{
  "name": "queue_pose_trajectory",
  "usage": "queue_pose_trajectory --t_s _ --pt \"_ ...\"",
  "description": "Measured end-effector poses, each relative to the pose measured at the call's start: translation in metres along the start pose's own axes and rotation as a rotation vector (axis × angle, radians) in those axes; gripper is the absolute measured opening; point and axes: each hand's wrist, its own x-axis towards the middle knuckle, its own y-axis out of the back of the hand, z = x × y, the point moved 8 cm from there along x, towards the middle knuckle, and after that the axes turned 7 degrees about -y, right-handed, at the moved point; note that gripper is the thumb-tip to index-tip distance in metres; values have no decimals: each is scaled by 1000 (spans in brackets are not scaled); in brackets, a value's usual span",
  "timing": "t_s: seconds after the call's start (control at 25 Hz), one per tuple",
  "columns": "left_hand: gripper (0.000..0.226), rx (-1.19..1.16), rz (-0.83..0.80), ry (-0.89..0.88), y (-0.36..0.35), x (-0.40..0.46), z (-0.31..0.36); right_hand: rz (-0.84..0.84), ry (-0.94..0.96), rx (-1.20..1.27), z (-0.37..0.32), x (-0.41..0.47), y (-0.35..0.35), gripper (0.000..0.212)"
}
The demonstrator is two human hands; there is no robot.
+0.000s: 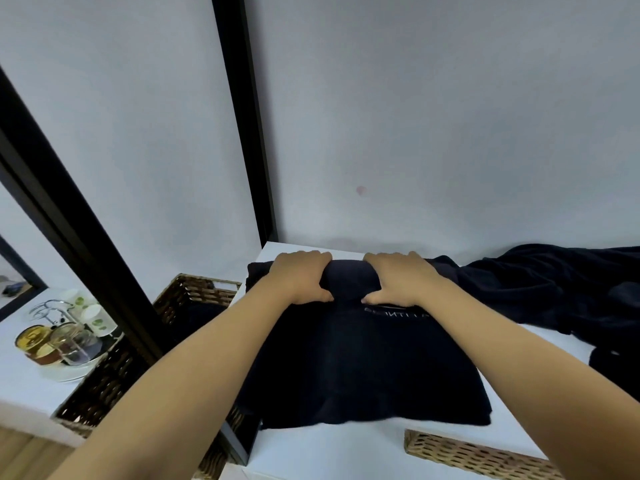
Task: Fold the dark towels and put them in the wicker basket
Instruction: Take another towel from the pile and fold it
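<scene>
Gripping dark towel [360,362], both hands [304,278]

Dark towel [360,362] lies flat, far edge rolled, beside wicker basket [194,292].

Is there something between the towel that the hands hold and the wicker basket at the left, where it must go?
Nothing visible blocks the way. Both the left hand and the right hand grip the dark towel on the white surface. The wicker basket stands right beside it, open-topped, with dark cloth already inside.

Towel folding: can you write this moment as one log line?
left hand: grips towel | right hand: grips towel | basket: left of table
</scene>
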Motion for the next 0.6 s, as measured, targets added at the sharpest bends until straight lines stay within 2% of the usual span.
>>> queue_pose_trajectory --t_s 0.08,0.16,0.28,0.36,0.44,0.52,0.6 --pt "55 178 210 22 -2 2 4 168 -64 -126 0 2 0 68" --pt "55 238 354 48 -7 -4 8 285 -83 -152 0 -2 -6 73" --pt "60 166 429 24 -14 -18 11 340 -15 -25 0 -19 -8 81" --pt "62 55 401 -1 -11 -26 14 268 -8 68 1 -32 -13 76" --pt "54 -34 301 -41 0 -30 15 185 24 114 2 -36 -4 67" --pt "52 -137 121 -80 10 -26 8 63 112 126 0 -31 13 68" --pt "69 -281 -91 -14 13 -19 -4 -60 133 103 1 -21 19 69"
